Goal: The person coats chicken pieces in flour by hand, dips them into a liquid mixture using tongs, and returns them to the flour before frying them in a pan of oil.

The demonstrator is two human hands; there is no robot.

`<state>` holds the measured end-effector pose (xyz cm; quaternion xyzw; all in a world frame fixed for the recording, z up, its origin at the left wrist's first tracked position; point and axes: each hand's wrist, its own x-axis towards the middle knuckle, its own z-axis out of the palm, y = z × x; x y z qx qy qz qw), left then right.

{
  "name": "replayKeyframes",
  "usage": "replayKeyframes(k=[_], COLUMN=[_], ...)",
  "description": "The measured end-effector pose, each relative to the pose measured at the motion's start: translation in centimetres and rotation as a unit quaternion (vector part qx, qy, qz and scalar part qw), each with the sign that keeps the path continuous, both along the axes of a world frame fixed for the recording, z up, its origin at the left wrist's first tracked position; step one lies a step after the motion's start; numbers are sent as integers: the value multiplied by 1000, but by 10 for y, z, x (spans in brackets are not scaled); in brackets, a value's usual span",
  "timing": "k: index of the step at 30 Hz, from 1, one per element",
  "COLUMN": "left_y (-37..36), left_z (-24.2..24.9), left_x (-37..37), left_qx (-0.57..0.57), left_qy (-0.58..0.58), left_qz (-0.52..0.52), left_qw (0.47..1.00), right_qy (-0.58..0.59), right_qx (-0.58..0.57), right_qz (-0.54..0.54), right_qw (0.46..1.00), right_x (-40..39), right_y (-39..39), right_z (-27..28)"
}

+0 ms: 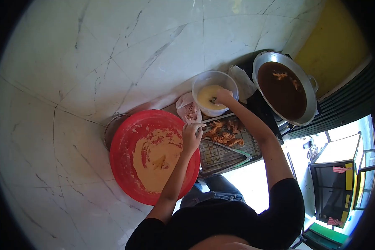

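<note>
My right hand [223, 97] reaches into a clear tub [214, 77] of pale yellow batter [207, 95], its fingers closed on something dark that I cannot make out. Over the right rim of a red basin [123, 143] is my left hand [191, 135], fingers bent, beside a clear plastic bag [182, 104] with pale pieces inside. Whether it holds anything is too small to tell. Flour [148, 175] covers the basin's bottom, with a coated lump in it. Fried pieces [226, 135] lie on a wire rack [210, 155] right of my left hand.
A large pan [262, 58] of dark oil with frying pieces stands at the upper right. Tongs [227, 146] with green edges lie across the rack. White paper or plastic [242, 83] sits between tub and pan. A marbled wall [154, 46] rises behind.
</note>
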<state>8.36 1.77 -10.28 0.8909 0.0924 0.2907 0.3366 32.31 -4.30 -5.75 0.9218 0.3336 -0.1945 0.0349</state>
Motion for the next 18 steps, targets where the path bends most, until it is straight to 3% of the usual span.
replayKeyframes(k=[11,18], left_y=[0,1], left_z=[-8,-7], left_x=[0,0], left_qx=[7,23], left_qy=[1,9], left_qz=[19,20], left_qw=[1000,1000], right_qy=[-74,-74], right_qx=[242,278], right_qz=[-33,-54], right_qw=[967,956], right_x=[-41,-51], right_y=[-77,-95], right_z=[76,89])
